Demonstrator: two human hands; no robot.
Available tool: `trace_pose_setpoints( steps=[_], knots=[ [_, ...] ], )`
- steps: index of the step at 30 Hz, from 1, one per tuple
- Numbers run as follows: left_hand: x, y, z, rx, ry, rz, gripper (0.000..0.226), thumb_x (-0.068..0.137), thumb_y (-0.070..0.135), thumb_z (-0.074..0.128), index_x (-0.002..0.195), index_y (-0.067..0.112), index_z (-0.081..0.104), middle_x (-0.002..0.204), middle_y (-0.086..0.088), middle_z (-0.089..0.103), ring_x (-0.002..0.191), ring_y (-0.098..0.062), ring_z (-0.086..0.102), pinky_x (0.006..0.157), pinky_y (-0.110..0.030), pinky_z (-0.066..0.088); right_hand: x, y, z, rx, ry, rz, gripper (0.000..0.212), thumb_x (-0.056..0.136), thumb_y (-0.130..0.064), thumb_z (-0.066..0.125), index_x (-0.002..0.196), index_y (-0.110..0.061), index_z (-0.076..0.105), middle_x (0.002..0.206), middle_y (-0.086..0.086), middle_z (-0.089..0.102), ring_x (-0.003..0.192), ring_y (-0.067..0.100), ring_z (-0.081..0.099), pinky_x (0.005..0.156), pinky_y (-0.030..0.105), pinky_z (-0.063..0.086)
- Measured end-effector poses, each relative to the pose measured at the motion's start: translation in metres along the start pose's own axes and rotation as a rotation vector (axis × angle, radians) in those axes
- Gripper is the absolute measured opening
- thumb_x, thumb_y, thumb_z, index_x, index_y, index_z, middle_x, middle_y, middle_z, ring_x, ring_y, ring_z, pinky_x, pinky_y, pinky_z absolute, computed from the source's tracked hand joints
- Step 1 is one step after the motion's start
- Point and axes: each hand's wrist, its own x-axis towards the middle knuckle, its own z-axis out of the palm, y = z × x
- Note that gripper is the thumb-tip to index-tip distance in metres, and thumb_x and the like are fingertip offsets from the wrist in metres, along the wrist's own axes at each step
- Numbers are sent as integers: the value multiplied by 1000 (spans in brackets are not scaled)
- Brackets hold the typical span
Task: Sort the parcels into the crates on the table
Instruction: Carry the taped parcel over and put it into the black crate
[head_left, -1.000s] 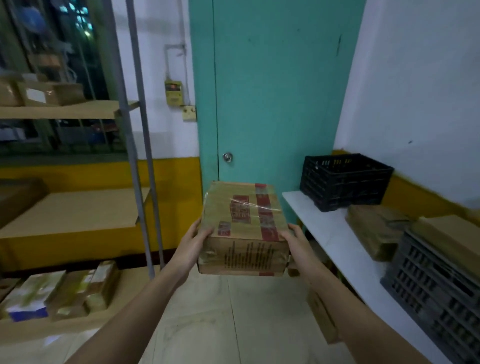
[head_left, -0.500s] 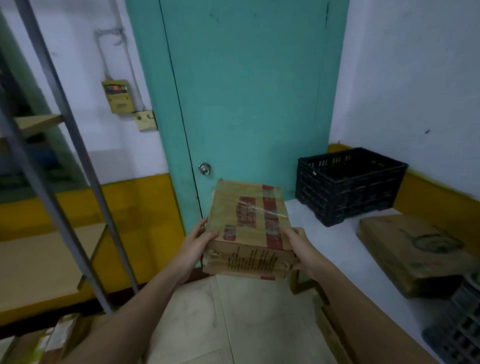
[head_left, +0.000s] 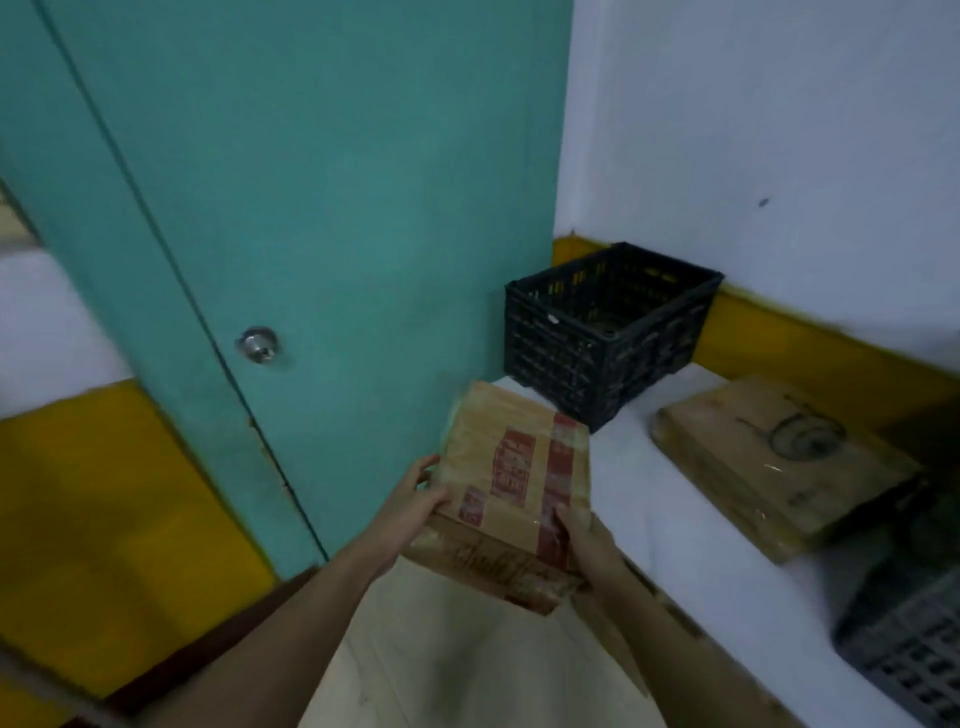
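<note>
Two hands' fingers (head_left: 423, 470) gripping one parcel (head_left: 511, 491); two crates (head_left: 605, 325), one loose parcel (head_left: 779, 460).

head cam | looks forward and down, tilted | near held parcel (head_left: 511, 493) | table (head_left: 691, 525) at right

Both hands are taken up: the left hand (head_left: 413, 506) and right hand (head_left: 582, 535) grip opposite sides of the parcel (head_left: 514, 483), held in the air at the near edge of the white table (head_left: 649, 499). At 1 o'clock from the parcel, near it, the black crate (head_left: 597, 338) stands with its top open. At 3 o'clock a flat brown box (head_left: 779, 467) lies on the table, with bare tabletop between it and the parcel. At 5 o'clock a grey crate (head_left: 904, 660) fills the table's near corner. At 10 o'clock the teal door (head_left: 311, 208) closes that side.
</note>
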Motion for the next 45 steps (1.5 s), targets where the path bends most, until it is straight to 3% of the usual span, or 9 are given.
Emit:
trace_pose_setpoints(
  steps=[4, 11, 16, 20, 24, 28, 34, 39, 45],
  knots=[
    [61, -6, 27, 19, -138, -64, 57, 88, 14, 62, 142, 21, 42, 108, 8, 62, 85, -5, 67, 60, -16, 50, 20, 6, -11, 8, 146, 27, 31, 97, -45, 57, 116, -24, 68, 105, 0, 76, 88, 16, 74, 70, 28, 58],
    [114, -9, 94, 54, -335, -49, 66, 82, 31, 79, 137, 27, 43, 128, -4, 62, 109, -20, 65, 95, -43, 54, 20, 14, -49, -10, 398, 48, 25, 98, -52, 49, 105, -35, 66, 99, -12, 74, 81, 5, 72, 62, 18, 53],
    [142, -11, 132, 20, -442, -70, 56, 86, 21, 75, 134, 35, 48, 117, 5, 69, 96, -12, 72, 73, -26, 59, 35, 20, -85, -8, 462, 87, 42, 95, -57, 53, 123, -26, 52, 112, -3, 68, 95, 16, 70, 77, 30, 56],
    [160, -13, 160, 46, -464, -76, 56, 87, 21, 74, 136, 34, 48, 119, 6, 66, 103, -16, 68, 86, -36, 57, 46, 28, -108, 47, 465, 93, 40, 97, -51, 54, 124, -22, 45, 110, -5, 63, 93, 13, 68, 69, 25, 55],
    [169, -15, 188, 106, -520, -91, 55, 90, 22, 71, 138, 34, 46, 126, 4, 64, 109, -17, 66, 95, -42, 54, 53, 33, -120, 56, 478, 13, 36, 103, -42, 45, 122, -17, 61, 114, 2, 72, 100, 20, 71, 89, 39, 58],
    [182, -11, 214, 145, -605, -85, 49, 95, 26, 65, 139, 38, 46, 126, 15, 63, 111, -6, 64, 90, -27, 55, 62, 28, -135, 60, 559, 60, 43, 103, -40, 45, 131, -9, 52, 124, 11, 65, 111, 29, 65, 98, 50, 52],
    [212, -1, 234, 191, -708, -49, 44, 97, 20, 61, 136, 38, 51, 114, 22, 70, 104, -2, 67, 93, -31, 52, 65, 23, -140, 86, 703, 97, 42, 101, -48, 46, 129, -17, 49, 119, 2, 64, 101, 21, 67, 83, 38, 58],
    [249, 4, 211, -33, -705, -255, 49, 90, 15, 66, 137, 21, 56, 125, -4, 69, 114, -30, 65, 103, -53, 47, 60, 16, -150, 291, 797, 136, 43, 99, -60, 37, 126, -28, 46, 128, 1, 54, 105, 15, 58, 86, 40, 49],
    [263, 13, 198, -218, -874, -366, 51, 84, 24, 71, 134, 25, 60, 130, -8, 66, 118, -31, 63, 86, -52, 56, 68, -2, -139, 860, 510, 41, 53, 99, -60, 38, 132, -23, 58, 123, 12, 70, 111, 32, 68, 83, 46, 59]
  ],
)
